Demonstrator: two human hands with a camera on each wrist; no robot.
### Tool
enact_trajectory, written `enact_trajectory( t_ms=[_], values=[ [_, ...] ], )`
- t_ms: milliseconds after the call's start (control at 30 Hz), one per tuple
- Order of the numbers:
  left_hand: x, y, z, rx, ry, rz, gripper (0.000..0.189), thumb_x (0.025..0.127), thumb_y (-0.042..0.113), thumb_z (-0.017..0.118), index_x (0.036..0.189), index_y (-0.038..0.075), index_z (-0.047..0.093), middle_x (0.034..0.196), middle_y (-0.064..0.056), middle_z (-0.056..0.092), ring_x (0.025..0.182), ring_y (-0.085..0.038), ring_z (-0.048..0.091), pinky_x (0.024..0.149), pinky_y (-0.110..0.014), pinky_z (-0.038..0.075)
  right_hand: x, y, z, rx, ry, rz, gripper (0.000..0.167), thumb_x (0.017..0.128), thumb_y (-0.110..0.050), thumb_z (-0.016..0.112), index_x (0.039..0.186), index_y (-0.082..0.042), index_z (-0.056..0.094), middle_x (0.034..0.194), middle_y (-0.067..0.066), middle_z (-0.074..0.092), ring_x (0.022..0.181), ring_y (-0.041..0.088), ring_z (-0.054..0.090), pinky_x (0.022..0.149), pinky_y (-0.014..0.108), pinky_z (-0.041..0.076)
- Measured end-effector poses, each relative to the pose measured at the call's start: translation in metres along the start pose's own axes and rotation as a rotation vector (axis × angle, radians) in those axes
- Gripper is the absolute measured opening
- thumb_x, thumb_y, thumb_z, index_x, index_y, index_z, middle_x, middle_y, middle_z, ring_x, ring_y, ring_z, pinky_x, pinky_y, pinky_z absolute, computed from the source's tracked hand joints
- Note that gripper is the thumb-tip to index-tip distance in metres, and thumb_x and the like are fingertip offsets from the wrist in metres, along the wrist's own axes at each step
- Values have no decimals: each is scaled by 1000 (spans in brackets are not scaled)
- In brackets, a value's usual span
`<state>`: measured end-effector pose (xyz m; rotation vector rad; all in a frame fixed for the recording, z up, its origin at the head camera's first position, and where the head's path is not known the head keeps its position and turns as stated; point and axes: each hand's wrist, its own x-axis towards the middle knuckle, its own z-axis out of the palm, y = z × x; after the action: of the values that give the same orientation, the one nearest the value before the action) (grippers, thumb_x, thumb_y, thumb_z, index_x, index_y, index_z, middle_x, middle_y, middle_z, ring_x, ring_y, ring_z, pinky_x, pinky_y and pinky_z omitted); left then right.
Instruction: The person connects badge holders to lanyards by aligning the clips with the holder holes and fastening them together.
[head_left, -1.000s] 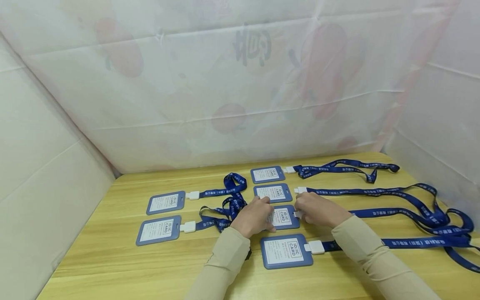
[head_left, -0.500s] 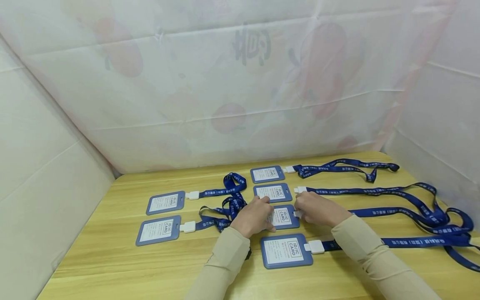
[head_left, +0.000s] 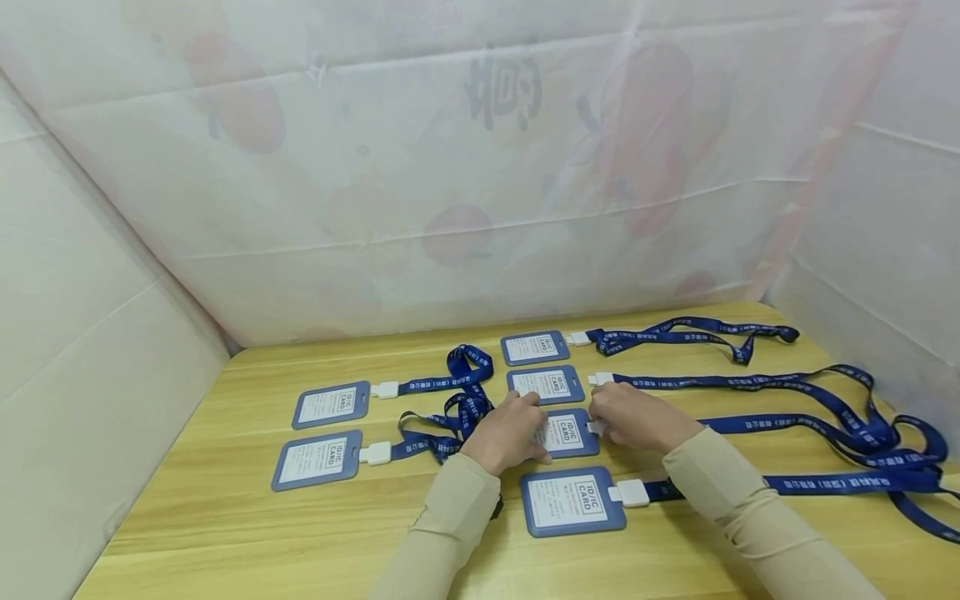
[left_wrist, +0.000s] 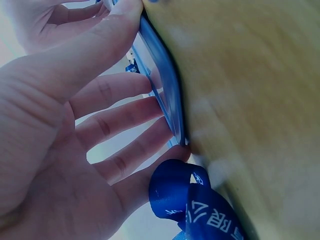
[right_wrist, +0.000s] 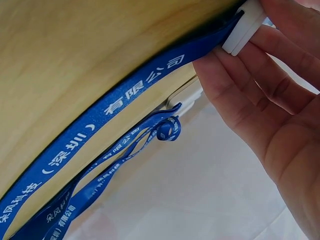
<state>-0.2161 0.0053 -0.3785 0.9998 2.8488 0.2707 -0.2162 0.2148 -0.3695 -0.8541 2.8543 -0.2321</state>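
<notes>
Flat on the wooden table lies a blue ID card holder (head_left: 566, 433), third from the back in the right column. My left hand (head_left: 504, 435) holds it across its width, thumb at the near long edge and fingertips along the far one, as the left wrist view shows. The palm hides its left part. At the holder's slotted end, my right hand (head_left: 637, 417) pinches the white plastic clip (right_wrist: 246, 27) of a dark blue lanyard (right_wrist: 120, 97) with white lettering. The clip's tab reaches the slot, while the fingers cover most of the clip in the head view.
Other card holders lie in front (head_left: 573, 502) and behind (head_left: 545, 384). Two more, an upper holder (head_left: 332, 406) and a lower holder (head_left: 317, 461), lie on the left with bunched lanyards (head_left: 465, 408). Lanyards (head_left: 862, 437) overlap at right. White cloth walls (head_left: 480, 167) enclose the table.
</notes>
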Motion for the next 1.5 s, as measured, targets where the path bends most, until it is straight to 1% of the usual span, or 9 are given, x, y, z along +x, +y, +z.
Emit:
enact_trajectory(
  t_ms=[367, 533, 667, 1000, 1267, 1500],
  values=[
    [1, 0, 1, 14, 2, 5, 45, 78, 36, 87, 113, 9, 77, 118, -4, 64, 96, -20, 53, 86, -25, 52, 0, 0, -1, 1, 2, -3, 15, 84, 7, 77, 98, 0, 77, 87, 5, 69, 71, 11, 57, 70, 26, 55],
    [1, 0, 1, 12, 2, 6, 45, 78, 36, 87, 112, 9, 78, 117, -4, 64, 96, -19, 53, 85, -25, 52, 0, 0, -1, -1, 3, -6, 15, 84, 7, 77, 97, 0, 77, 87, 5, 69, 72, 11, 59, 71, 27, 56],
    [2, 0, 1, 14, 2, 8, 45, 78, 36, 87, 112, 9, 78, 117, -4, 64, 96, -20, 53, 86, -25, 52, 1, 1, 0, -2, 2, -4, 15, 84, 8, 77, 97, 1, 77, 87, 6, 69, 73, 12, 60, 71, 28, 57],
    [1, 0, 0, 9, 3, 6, 46, 79, 36, 87, 114, 8, 77, 118, -4, 64, 97, -20, 53, 87, -26, 53, 1, 1, 0, -3, 10, -6, 14, 85, 8, 76, 97, 1, 78, 86, 6, 69, 71, 11, 58, 69, 26, 55],
    [1, 1, -1, 12, -13, -4, 40, 79, 36, 87, 108, 9, 79, 118, -3, 64, 97, -20, 53, 85, -26, 52, 2, 0, 0, 8, 5, 3, 12, 85, 6, 77, 95, 1, 78, 82, 1, 65, 70, 12, 54, 70, 26, 55],
    [1, 1, -1, 14, -20, -8, 41, 80, 36, 86, 110, 9, 78, 121, -4, 64, 99, -21, 53, 87, -26, 52, 2, 0, 0, 7, 18, -1, 12, 85, 7, 76, 96, 1, 78, 83, 3, 67, 71, 11, 57, 71, 27, 56]
  ],
)
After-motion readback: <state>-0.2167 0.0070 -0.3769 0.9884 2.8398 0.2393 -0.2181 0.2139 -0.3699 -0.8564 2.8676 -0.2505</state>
